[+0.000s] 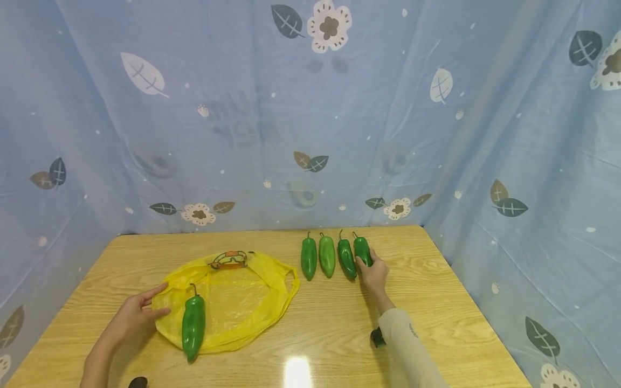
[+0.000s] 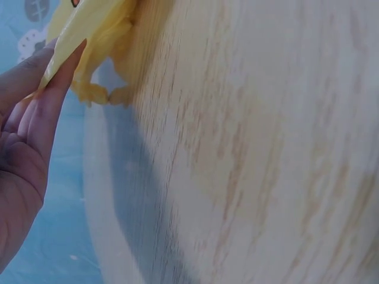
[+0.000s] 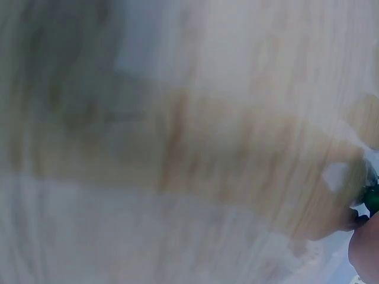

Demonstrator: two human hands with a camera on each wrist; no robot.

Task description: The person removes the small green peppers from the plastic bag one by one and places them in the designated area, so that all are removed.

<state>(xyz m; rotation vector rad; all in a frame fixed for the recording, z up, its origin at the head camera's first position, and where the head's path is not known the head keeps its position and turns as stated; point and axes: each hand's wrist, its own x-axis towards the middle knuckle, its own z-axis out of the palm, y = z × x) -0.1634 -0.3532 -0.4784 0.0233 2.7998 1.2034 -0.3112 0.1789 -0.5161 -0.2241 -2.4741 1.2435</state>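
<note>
My left hand [image 1: 131, 318] is at the left edge of a flat yellow plastic bag [image 1: 237, 340]. In the left wrist view the bag's film [image 2: 70, 44] runs between the thumb and fingers, which pinch it. One long green pepper [image 1: 193, 326] lies on the bag's left part, stem pointing away, its tip past the bag's near edge. My right hand [image 1: 375, 274] is at the back right, thumb and fingers on either side of the lower end of a green pepper [image 1: 361, 249]. The right wrist view catches only a fingertip [image 3: 366, 251] and a bit of green.
Left of the gripped pepper, more green peppers stand in a row: one close by [image 1: 346, 257], a lighter one [image 1: 327, 256] and a darker one [image 1: 308, 257]. The wooden table [image 1: 335, 334] ends at a blue patterned curtain [image 1: 271, 108] behind and at both sides.
</note>
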